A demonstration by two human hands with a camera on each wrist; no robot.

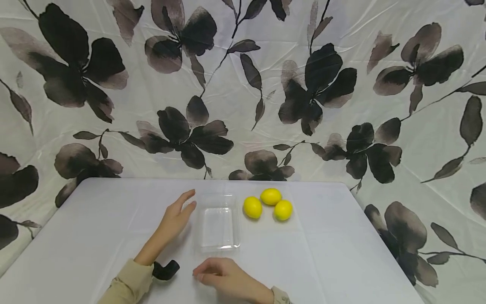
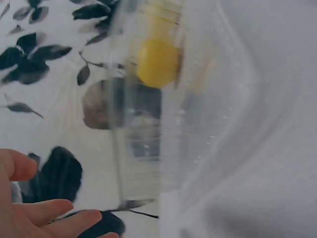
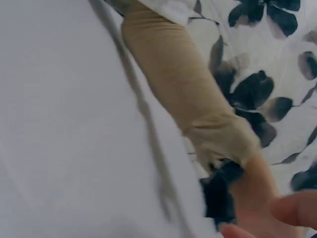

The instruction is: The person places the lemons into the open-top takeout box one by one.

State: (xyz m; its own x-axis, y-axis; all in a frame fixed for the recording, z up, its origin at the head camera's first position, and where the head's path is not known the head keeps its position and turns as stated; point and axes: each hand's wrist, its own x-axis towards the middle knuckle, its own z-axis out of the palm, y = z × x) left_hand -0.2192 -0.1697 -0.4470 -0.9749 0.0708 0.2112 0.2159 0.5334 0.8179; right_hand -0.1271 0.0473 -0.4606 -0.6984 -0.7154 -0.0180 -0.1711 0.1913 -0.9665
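A clear plastic container (image 1: 219, 245) stands on the white table, left of three yellow lemons (image 1: 271, 196). Beside the container's upper left edge, my left hand (image 1: 175, 218) reaches forward with fingers extended and nothing in its grasp. The left wrist view has its spread fingers (image 2: 74, 224) apart from the container (image 2: 198, 134), and a lemon (image 2: 157, 63) shows through the clear wall. Nearer to me, just below the container's front edge, my right hand (image 1: 228, 276) hovers with loosely bent fingers, holding nothing. Its fingertips (image 3: 297, 208) enter the right wrist view at the lower right corner.
A black wrist-worn device (image 1: 166, 270) sticks out at my left cuff. The white table (image 1: 322, 261) spreads to both sides, and behind its far edge hangs a white cloth (image 1: 250, 101) printed with dark flowers.
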